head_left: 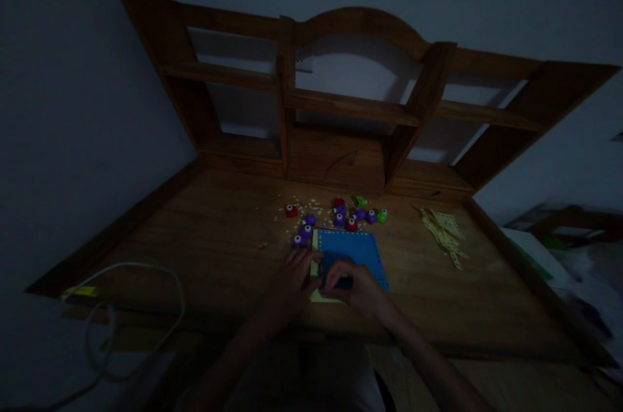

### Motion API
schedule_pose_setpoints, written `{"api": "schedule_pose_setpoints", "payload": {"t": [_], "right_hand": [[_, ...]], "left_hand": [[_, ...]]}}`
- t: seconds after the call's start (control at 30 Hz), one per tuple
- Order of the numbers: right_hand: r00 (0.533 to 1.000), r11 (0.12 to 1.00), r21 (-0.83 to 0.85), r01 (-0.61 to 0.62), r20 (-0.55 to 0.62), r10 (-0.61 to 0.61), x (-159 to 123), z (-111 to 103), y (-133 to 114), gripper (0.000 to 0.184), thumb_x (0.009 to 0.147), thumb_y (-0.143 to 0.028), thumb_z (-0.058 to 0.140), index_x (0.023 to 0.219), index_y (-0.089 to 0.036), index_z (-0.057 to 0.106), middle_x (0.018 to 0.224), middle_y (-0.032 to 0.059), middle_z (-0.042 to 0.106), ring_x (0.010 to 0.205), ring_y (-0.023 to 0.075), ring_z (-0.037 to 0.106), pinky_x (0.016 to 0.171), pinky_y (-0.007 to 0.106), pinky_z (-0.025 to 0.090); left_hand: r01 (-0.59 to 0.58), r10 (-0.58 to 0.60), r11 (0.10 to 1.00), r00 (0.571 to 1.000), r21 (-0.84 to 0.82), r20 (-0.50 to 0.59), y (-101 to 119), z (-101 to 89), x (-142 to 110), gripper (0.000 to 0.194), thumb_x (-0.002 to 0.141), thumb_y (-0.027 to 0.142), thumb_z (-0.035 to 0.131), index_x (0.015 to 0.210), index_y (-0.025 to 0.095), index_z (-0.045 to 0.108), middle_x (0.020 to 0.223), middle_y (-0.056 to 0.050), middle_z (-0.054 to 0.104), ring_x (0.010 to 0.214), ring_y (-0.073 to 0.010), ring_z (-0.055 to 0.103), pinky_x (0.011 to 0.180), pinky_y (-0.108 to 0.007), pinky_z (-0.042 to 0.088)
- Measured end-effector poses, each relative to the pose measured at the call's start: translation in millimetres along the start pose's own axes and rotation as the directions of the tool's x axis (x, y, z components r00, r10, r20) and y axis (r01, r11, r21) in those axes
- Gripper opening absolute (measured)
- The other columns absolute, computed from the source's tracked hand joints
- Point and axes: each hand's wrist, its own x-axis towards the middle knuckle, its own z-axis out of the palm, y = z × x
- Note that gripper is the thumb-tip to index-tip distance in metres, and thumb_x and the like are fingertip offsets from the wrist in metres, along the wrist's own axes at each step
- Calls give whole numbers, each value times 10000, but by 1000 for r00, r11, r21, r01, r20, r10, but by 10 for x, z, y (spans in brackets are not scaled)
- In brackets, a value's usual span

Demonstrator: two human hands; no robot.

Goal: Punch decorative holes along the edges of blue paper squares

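Observation:
A blue sheet of paper with small holes along its edges lies over a yellow sheet, whose left strip and lower edge show. My left hand rests at the left edge of the sheets, its fingertips and thumb apart on the paper. Beside it, over the lower left part of the blue sheet, my right hand is closed in a pinch. A small dark shape shows at its fingertips, too dim to name. Just beyond the sheets lie purple eye-shaped craft punches and a red one.
Small paper bits are scattered behind the sheets, near another red punch and a green one. Cut yellow paper strips lie at the right. A wooden shelf unit stands along the back. A white cable loops at the left.

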Motion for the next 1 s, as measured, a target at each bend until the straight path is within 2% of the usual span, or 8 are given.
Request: {"api": "schedule_pose_setpoints", "payload": {"t": [0.1, 0.27, 0.37, 0.53, 0.77, 0.9, 1.0], "right_hand": [[998, 996, 89, -27, 61, 21, 27, -40, 12, 168, 751, -308, 763, 722, -182, 656, 784, 19, 679, 717, 166, 671, 674, 300, 552], [988, 993, 104, -48, 152, 32, 52, -106, 56, 203, 727, -341, 790, 732, -179, 669, 807, 25, 691, 739, 174, 677, 707, 317, 560], [985, 991, 121, -54, 168, 33, 34, -150, 73, 216, 750, -376, 772, 781, -179, 690, 845, 35, 699, 773, 175, 683, 740, 321, 563], [986, 998, 55, -18, 166, 8, -18, -217, 88, 166, 791, -353, 750, 822, -193, 715, 904, 45, 710, 860, 178, 681, 814, 317, 542], [995, 1000, 24, -3, 103, 0, -19, -181, 43, 136, 768, -314, 773, 755, -190, 719, 811, 41, 710, 793, 176, 675, 748, 302, 542], [986, 991, 114, -67, 160, 48, -54, -218, 64, 145, 760, -314, 772, 785, -182, 717, 831, 42, 707, 772, 177, 681, 724, 305, 551], [973, 995, 89, -46, 229, 24, -92, -284, 82, 111, 784, -290, 753, 807, -184, 728, 858, 45, 715, 821, 185, 677, 765, 319, 542]], "left_hand": [[14, -14, 1000, 1000, 7, 13, 19, -15, 6, 402, 807, 113, 574, 1190, 231, 538, 1176, -61, 586, 1142, -255, 494, 995, -436, 420], [11, -12, 1000, 1000, 24, 26, 48, -38, 5, 384, 814, 107, 575, 1179, 222, 538, 1168, -58, 581, 1152, -250, 483, 1009, -421, 403], [7, -8, 1000, 1000, 18, 27, 41, -42, -1, 375, 822, 118, 584, 1181, 214, 532, 1158, -56, 579, 1147, -242, 477, 1008, -407, 394], [11, -11, 1000, 1000, 12, 24, 31, -24, 9, 332, 848, 184, 587, 1173, 228, 534, 1160, -60, 576, 1136, -254, 483, 988, -414, 397], [61, -61, 998, 998, 26, -16, 68, 50, 64, 324, 782, 136, 605, 1087, 225, 541, 1088, -48, 581, 1099, -262, 492, 995, -427, 379], [63, -62, 998, 998, 27, -16, 65, 56, 69, 293, 788, 169, 621, 1065, 222, 545, 1079, -50, 587, 1093, -266, 501, 1035, -455, 343], [69, -69, 997, 997, 18, -18, 53, 53, 64, 299, 792, 200, 641, 1076, 218, 548, 1076, -51, 589, 1088, -264, 502, 1037, -455, 341]]}}
